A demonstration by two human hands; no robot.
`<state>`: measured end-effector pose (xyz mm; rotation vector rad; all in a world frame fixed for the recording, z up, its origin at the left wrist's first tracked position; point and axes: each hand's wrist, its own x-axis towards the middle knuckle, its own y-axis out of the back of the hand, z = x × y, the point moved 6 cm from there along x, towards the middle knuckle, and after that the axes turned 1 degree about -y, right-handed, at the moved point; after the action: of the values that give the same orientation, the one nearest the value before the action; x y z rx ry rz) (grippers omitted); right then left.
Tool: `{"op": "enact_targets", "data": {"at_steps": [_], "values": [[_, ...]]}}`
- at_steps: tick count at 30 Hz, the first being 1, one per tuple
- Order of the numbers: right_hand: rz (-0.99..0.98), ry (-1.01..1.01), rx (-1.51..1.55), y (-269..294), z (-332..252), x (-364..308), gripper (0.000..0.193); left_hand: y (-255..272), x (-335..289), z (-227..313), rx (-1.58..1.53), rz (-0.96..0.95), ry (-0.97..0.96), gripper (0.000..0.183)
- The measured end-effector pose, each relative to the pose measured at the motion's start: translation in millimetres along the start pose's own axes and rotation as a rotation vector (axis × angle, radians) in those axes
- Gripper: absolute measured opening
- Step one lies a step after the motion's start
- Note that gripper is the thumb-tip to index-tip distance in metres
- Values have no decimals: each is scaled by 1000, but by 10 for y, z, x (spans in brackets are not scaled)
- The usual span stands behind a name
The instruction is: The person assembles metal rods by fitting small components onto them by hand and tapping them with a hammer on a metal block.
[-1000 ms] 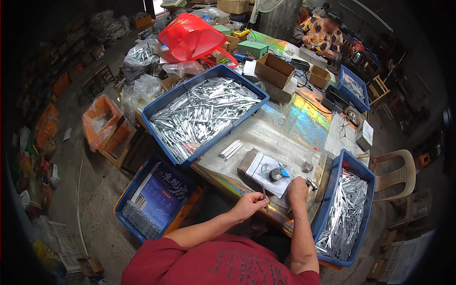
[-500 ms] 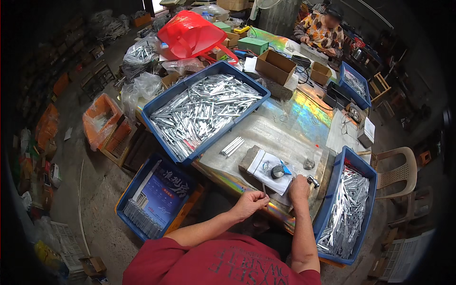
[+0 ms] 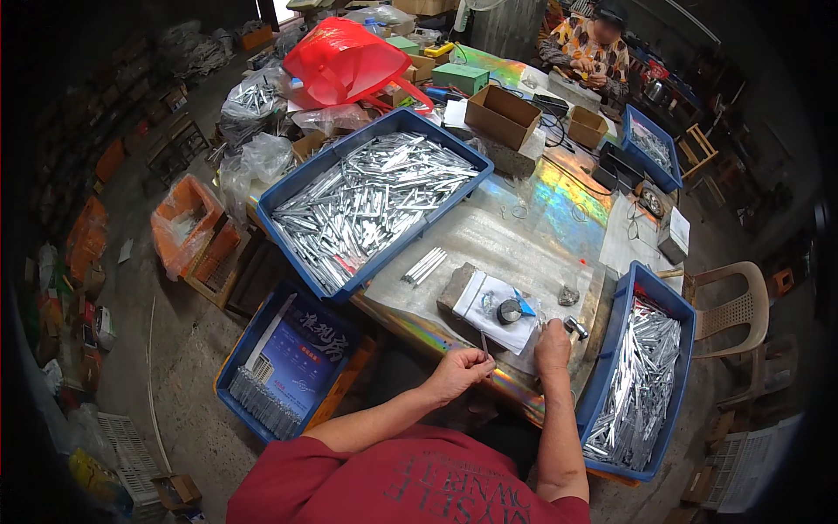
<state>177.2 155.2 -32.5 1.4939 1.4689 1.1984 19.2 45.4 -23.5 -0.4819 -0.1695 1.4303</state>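
We note the left hand (image 3: 461, 374) at the near edge of the worktable (image 3: 515, 229), its thumb and fingertips pinched together on a slim metal rod (image 3: 485, 344). The rod stands tilted, its free end pointing away from the wearer, just before a block (image 3: 456, 286) topped with white sheets (image 3: 479, 299). We find the right hand (image 3: 552, 346) to the right of these sheets, fingers curled closed around a small hammer (image 3: 575, 328); the metal head projects beyond the fist, while most of the handle is hidden from us. On the sheets we identify a dark round piece (image 3: 509, 311) touching or overlapping a blue triangular piece (image 3: 526, 306); we cannot tell which. Left of the block, a short row of silver rods (image 3: 425, 265) lies side by side on the tabletop. Farther left, we locate a large blue tray (image 3: 410, 234) heaped with loose metal rods; to the right of the right hand, a blue tub (image 3: 621, 471) holds a similar heap. Below the large tray, we see a blue crate (image 3: 251, 334) containing a printed blue sheet (image 3: 316, 345) and a packed row of rods. Across the table sits a co-worker (image 3: 587, 54) in a patterned top.
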Motion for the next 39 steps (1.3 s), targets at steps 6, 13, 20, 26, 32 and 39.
{"op": "enact_targets", "data": {"at_steps": [6, 13, 20, 26, 32, 39], "values": [[126, 42, 173, 142, -11, -98, 8, -18, -8, -12, 17, -7, 2, 16], [166, 68, 397, 179, 50, -212, 10, -20, 16, 27, -8, 22, 39, 16], [-1, -211, 1221, 117, 93, -318, 11, 23, 50, 15, -42, 30, 50, 14], [-76, -313, 1596, 194, 34, -422, 13, 10, 51, -24, -75, 35, 71, 13], [-109, -252, 1700, 154, 50, -460, 14, -7, 44, -37, -62, 20, 67, 12], [-233, -283, 1668, 137, 5, -489, 14, 3, 39, -59, -85, 23, 74, 13]]}}
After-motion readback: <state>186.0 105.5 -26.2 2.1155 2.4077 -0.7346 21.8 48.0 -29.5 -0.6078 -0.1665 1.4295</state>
